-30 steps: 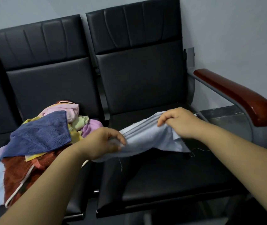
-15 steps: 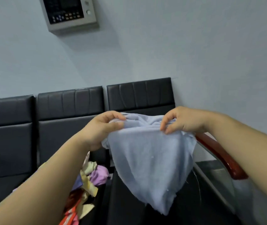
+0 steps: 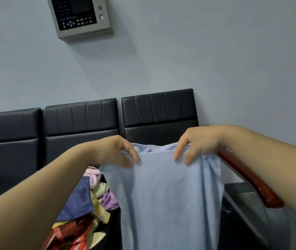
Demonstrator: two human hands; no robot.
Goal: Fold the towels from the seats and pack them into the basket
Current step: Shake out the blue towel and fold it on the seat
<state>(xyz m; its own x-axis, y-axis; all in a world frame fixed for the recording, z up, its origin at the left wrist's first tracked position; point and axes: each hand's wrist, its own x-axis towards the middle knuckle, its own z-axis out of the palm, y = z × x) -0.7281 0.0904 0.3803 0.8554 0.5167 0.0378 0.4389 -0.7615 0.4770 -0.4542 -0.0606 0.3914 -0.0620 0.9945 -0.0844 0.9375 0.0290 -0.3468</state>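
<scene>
step: unfurl | light blue towel (image 3: pixel 163 195) is held hanging before the seats (image 3: pixel 158 112) | top edge is pinched by fingers (image 3: pixel 133 156) of left hand (image 3: pixel 111 152) and right hand (image 3: pixel 201 143) | corners should be drawn apart, level

Person's left hand (image 3: pixel 114 152) and right hand (image 3: pixel 199 143): both bare. Forearms (image 3: pixel 35 195) bare along all that shows, wrist to frame edge. Skin smooth. Fingers (image 3: pixel 178 152) slender, tips rounded.

The light blue terry towel (image 3: pixel 167 199) runs off the lower frame edge and hides the black padded chair (image 3: pixel 158 112) below its backrest. The left forearm (image 3: pixel 35 204) covers part of the multicoloured towel pile (image 3: pixel 89 204). The grey wall control panel (image 3: pixel 82 17) is cut off at the top, and its labels are illegible.
</scene>
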